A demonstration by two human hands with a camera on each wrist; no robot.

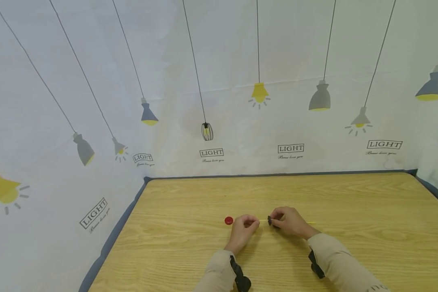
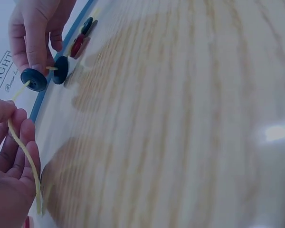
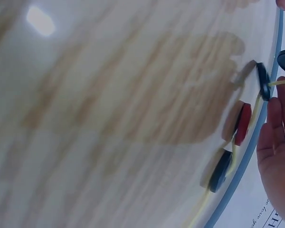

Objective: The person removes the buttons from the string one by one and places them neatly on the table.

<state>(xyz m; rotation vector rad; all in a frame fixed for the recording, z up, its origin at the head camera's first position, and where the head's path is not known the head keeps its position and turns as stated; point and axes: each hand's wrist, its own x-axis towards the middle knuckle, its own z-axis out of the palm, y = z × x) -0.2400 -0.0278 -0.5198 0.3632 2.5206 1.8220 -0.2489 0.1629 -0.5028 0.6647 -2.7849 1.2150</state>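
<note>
Wrist views add strung buttons (image 3: 242,124); left hand (image 1: 243,228) pinches cord (image 2: 25,151), right hand (image 1: 289,221) black button (image 2: 37,81).

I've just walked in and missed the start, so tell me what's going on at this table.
It looks like button stringing, done by hand. The left hand pinches a yellow string, and the right hand holds a dark button that the string runs through. Farther along the string come a second dark button, a threaded red button and a third dark button. A separate red button lies on the table, left of the left hand.
</note>
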